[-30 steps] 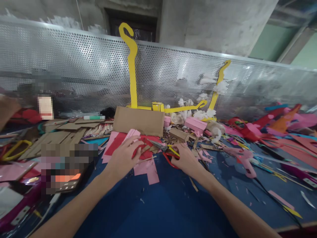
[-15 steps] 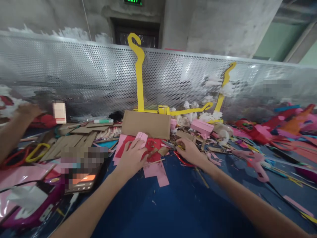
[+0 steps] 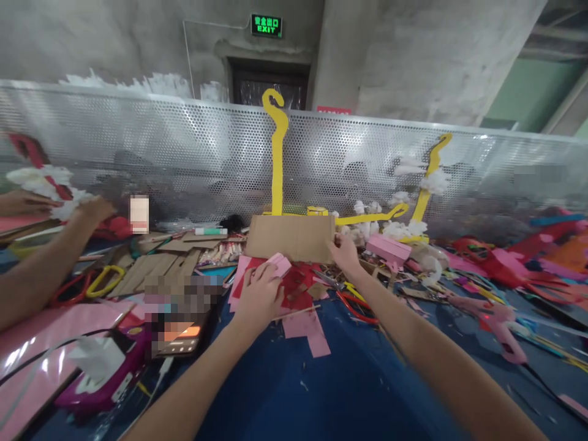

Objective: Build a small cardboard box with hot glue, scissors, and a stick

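My left hand [image 3: 263, 288] is closed on a small folded pink paper piece [image 3: 279, 263], above red and pink paper sheets [image 3: 296, 297]. Just behind it stands a brown cardboard piece [image 3: 291, 237], leaning back. My right hand [image 3: 345, 254] has its thumb and fingers at the cardboard's right edge, closed on it. Scissors [image 3: 356, 305] with red and yellow handles lie on the blue table [image 3: 294, 380] below my right forearm. Behind the cardboard rises a yellow hook-ended strip [image 3: 277, 165].
A pink glue gun [image 3: 498, 321] lies on the right, its cord trailing. A phone [image 3: 184, 337], a purple tissue box [image 3: 108, 373] and cardboard strips [image 3: 156, 269] are to the left. A co-worker's hands [image 3: 94, 211] hold a red and white fluffy piece. A perforated metal panel [image 3: 206, 153] stands behind.
My right hand has left the scissors and moved up to the cardboard's right edge. My left hand keeps the pink paper. The view has tilted up, and the co-worker's red and white piece shows more.
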A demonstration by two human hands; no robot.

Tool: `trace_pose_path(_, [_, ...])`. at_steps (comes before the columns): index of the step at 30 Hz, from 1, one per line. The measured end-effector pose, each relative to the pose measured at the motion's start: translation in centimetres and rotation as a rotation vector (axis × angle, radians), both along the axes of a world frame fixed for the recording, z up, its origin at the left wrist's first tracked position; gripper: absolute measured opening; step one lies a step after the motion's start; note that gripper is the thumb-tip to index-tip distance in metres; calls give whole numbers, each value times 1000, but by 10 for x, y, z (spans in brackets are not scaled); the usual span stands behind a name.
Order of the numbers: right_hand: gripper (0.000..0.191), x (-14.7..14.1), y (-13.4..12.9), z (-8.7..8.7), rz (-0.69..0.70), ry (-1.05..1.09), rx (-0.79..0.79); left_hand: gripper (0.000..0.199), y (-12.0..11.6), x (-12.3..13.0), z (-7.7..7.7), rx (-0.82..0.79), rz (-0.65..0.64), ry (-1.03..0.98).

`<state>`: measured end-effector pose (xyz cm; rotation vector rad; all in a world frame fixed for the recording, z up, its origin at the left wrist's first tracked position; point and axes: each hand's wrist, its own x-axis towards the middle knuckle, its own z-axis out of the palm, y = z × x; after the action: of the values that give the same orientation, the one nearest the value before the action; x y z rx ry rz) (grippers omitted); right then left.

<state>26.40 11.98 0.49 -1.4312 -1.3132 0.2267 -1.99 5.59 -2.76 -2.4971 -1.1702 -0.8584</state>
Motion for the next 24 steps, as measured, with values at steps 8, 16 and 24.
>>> trace_pose_path(8, [36, 60, -64, 22, -35, 347, 324, 44, 6, -3, -6, -12, 78, -14])
trace_pose_path(16, [28, 84, -103, -10, 44, 763, 381, 54, 25, -19, -11, -11, 279, -41])
trace_pose_path(24, [14, 92, -106, -23, 26, 1046, 359, 44, 28, -21, -4, 31, 248, -37])
